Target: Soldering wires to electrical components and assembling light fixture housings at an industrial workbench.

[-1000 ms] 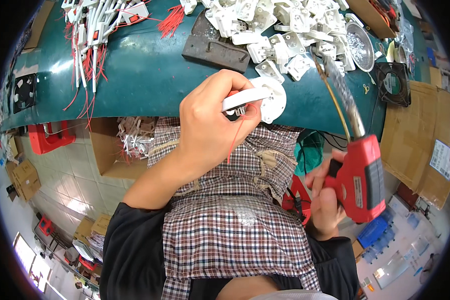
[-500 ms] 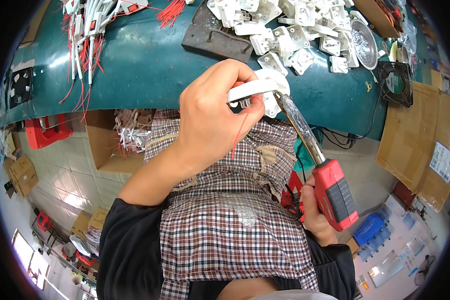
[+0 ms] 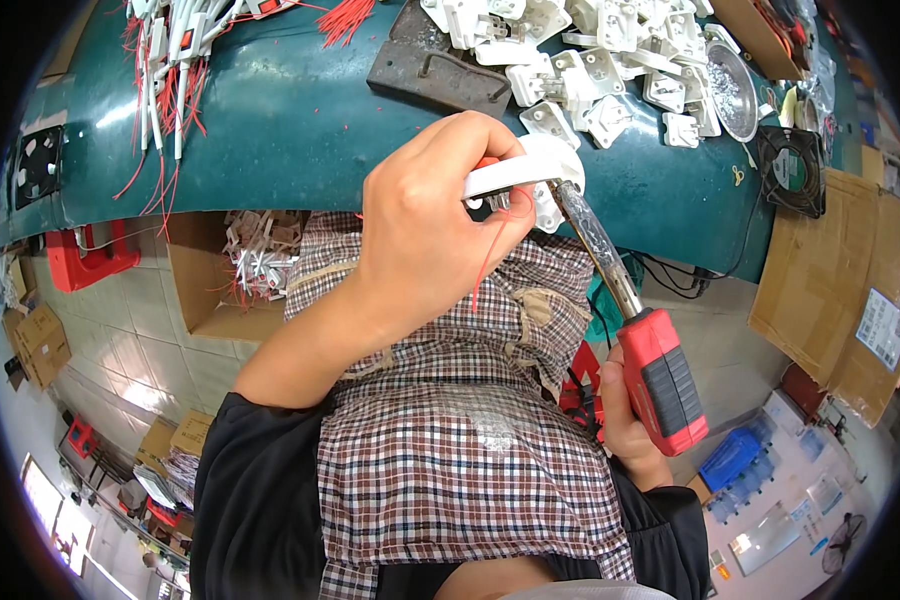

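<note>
My left hand (image 3: pixel 410 220) is closed around a white plastic plug housing (image 3: pixel 498 178), pinching it between thumb and fingers above the bench's near edge. A thin red wire (image 3: pixel 481 272) hangs from that grip, and metal parts show in the housing's opening. My right hand (image 3: pixel 627 425) grips a soldering iron (image 3: pixel 667 385) by its red and black handle, its thumb along the side. The iron's darkened metal shaft slants up and left, and its tip reaches the right end of the housing. Whether the tip touches metal inside cannot be seen.
Many white plug housings (image 3: pixel 610 75) lie heaped at the back, beside a dark metal block (image 3: pixel 440 70) and a round metal dish (image 3: pixel 732 92). White switch parts with red wires (image 3: pixel 158 85) lie far left. Small fans (image 3: pixel 792 170) flank the green bench (image 3: pixel 270 150).
The housing and my left hand have shifted slightly right in the picture. The iron's handle has moved a little up and left, its tip staying at the housing.
</note>
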`<action>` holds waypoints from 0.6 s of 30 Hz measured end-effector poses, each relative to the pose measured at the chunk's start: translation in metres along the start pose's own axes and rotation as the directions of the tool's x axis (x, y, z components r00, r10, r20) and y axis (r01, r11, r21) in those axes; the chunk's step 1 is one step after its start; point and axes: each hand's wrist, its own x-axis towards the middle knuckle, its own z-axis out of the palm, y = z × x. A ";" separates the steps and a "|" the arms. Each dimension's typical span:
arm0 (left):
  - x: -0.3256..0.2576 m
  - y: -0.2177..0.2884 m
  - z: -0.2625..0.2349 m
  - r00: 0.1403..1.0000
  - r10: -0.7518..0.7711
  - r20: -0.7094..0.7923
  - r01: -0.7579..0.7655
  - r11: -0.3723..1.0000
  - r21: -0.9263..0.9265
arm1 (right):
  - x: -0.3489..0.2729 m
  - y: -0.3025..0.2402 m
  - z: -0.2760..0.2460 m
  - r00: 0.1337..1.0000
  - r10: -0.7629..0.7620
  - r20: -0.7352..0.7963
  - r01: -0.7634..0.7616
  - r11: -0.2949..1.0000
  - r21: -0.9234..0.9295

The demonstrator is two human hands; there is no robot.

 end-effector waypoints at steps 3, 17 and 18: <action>0.000 0.000 -0.001 1.000 0.000 0.002 0.000 1.000 -0.017 | 0.002 -0.006 -0.001 0.999 0.053 -0.011 -0.052 0.998 0.029; 0.002 -0.002 -0.003 1.000 0.003 0.020 -0.002 0.999 -0.037 | -0.007 -0.005 -0.005 0.999 0.014 -0.047 -0.018 0.997 -0.072; 0.002 -0.002 -0.003 1.000 0.003 0.020 -0.002 0.999 -0.034 | -0.006 -0.005 -0.005 0.999 0.015 -0.044 -0.017 0.998 -0.059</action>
